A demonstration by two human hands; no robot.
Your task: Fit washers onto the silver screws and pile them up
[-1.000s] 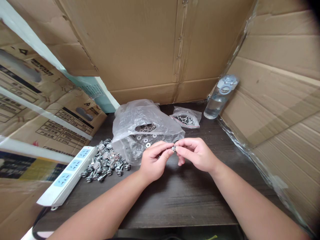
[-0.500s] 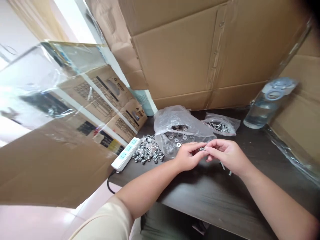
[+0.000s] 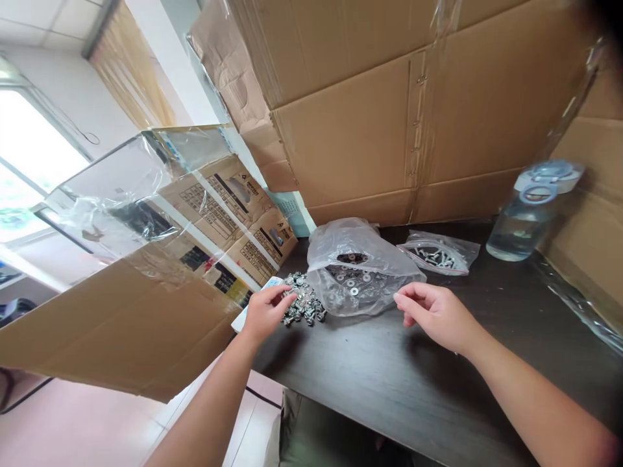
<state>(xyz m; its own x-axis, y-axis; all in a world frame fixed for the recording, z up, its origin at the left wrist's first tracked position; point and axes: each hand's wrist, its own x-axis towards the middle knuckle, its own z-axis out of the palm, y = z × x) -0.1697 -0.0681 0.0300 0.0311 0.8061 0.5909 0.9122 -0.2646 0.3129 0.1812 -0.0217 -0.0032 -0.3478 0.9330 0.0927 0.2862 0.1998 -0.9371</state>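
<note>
My left hand [image 3: 265, 314] is over the left side of a pile of bolts with washers [image 3: 306, 301], thumb and index finger drawn close together. Whether a small piece sits between those fingertips is hard to make out against the pile. In front of the bag's right corner is my right hand [image 3: 433, 314], its thumb and fingers pinched; anything in them is hidden. The clear plastic bag [image 3: 335, 243] lies with its mouth towards me, and flat washers [image 3: 354, 292] show inside. Behind my right hand, a small zip bag [image 3: 467, 250] contains several screws [image 3: 438, 256].
A white power strip [image 3: 238, 322] is partly covered by my left hand. The dark table [image 3: 360, 363] is backed by a large cardboard sheet [image 3: 350, 149]. A water bottle [image 3: 520, 214] stands at the right, and taped cardboard boxes [image 3: 228, 214] at the left.
My hands were together around a small bolt in front of the bag. They have parted: the left moved left to the bolt pile, while the right stayed near the bag. The view shifted slightly.
</note>
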